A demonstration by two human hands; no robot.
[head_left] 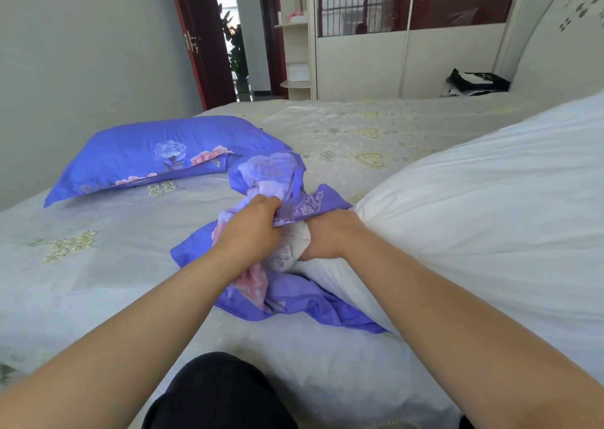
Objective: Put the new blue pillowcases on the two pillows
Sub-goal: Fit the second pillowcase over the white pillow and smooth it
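Your dark-clad knee (215,392) sits nearest the lens, pressed on the bed (81,281), which suggests you kneel so both arms reach the work.

Left of the bunched pillowcase, the covered pillow (157,155) lies flat and well apart from your hands; I judge it is parked there as the finished half of the job.

Your left hand (251,229) has its grip curled tight on the bunched pillowcase (277,180), holding the gathered cloth at its mouth, probably so the opening stays wide for the filling. More of that blue cloth trails down toward your knee.

Just right of the bunched pillowcase, your right hand (330,235) pinches a corner of the bare white pillow (474,206) and pushes it into the opening. Its fingertips are tucked under cloth and filling, so how deep the corner sits is hard to judge.

Right of the bunched pillowcase the bare white pillow runs out of view at the frame edge, so its far end is cut off. Beyond it, a dark bag (477,82) rests by the headboard (555,36); its contents cannot be made out.
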